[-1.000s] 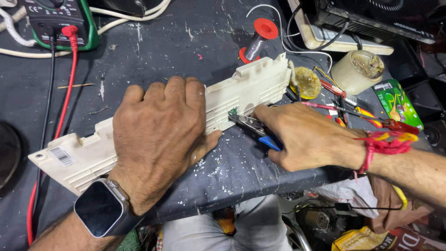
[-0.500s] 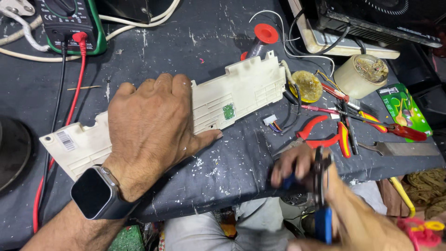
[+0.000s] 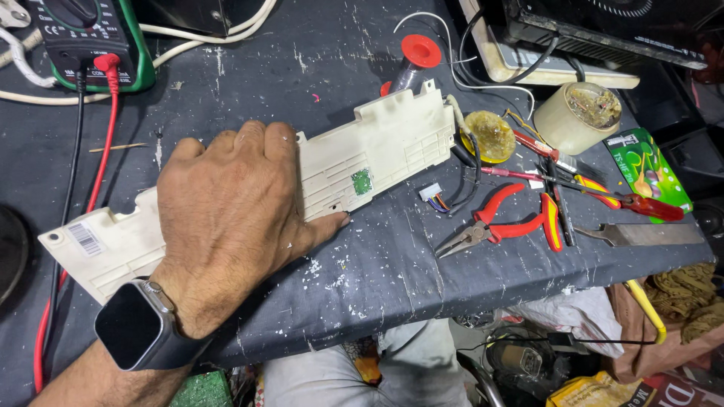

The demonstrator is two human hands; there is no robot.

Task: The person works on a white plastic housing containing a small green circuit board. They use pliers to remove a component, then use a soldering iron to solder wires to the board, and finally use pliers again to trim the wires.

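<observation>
The cream plastic panel point(image 3: 249, 200) lies aslant across the dark counter point(image 3: 392, 279), pinned under the left hand point(image 3: 230, 218), spread flat and gripping nothing. The right hand — at the panel's edge a second ago with blue-handled pliers — has left the view, baring a small green board point(image 3: 362, 182); red-handled pliers point(image 3: 507, 223) lie rightward.

Left hand point(image 3: 226, 218) flat on housing point(image 3: 362, 162), pliers point(image 3: 501, 226) to its right — multimeter point(image 3: 87, 41) behind, bench point(image 3: 317, 68) beneath.

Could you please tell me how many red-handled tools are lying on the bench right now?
2: red-handled pliers lie right of the white housing, and a red-handled screwdriver lies beyond them near the green packet. Others may be hidden.
</observation>
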